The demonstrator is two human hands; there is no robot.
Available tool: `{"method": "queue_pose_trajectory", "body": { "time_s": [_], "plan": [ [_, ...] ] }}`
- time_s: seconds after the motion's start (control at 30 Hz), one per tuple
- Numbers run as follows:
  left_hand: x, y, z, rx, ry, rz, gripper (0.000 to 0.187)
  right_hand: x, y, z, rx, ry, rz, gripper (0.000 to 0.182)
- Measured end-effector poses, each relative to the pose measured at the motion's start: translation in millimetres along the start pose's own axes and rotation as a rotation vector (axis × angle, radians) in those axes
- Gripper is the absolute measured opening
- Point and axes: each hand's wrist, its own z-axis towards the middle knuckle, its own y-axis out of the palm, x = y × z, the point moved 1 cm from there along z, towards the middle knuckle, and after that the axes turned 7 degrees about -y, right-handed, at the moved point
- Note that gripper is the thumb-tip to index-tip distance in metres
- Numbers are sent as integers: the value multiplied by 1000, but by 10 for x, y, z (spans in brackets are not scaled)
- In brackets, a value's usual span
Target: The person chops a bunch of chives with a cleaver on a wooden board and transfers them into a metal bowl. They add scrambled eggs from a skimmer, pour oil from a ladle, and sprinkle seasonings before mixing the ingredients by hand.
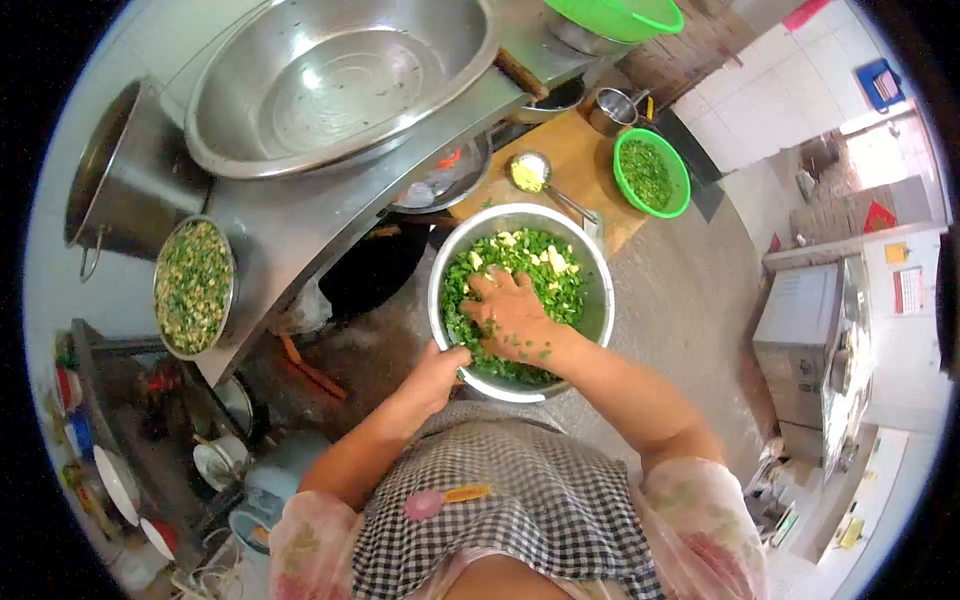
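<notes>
A deep steel bowl [606, 318] stands in front of me, filled with chopped green leaves [560, 300]. Pale yellow pieces [556, 260] lie on top of the greens, mostly toward the far side. With thumb over the near left rim, my left hand [438, 374] grips the bowl; its other fingers are hidden below the rim. My right hand [512, 312] rests palm down in the greens, fingers spread and bits of leaf stuck to its back. The tips of some fingers are partly buried.
Beyond the bowl, a wooden board [575, 150] carries a ladle [535, 172] with yellow bits and a green basin [686, 190] of chopped greens. At left, a steel counter [285, 215] holds a large basin [470, 95] and a bowl of green-yellow mix [193, 288].
</notes>
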Motion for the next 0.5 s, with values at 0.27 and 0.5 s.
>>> {"method": "queue_pose_trajectory", "body": {
  "time_s": [0.27,0.5],
  "plan": [
    [-328,-67,108,-54,-81,29,37,413,302,-818,123,250,103,56],
    [-422,-124,326,-108,-102,147,30,643,585,-753,241,651,722,88]
  ]
}}
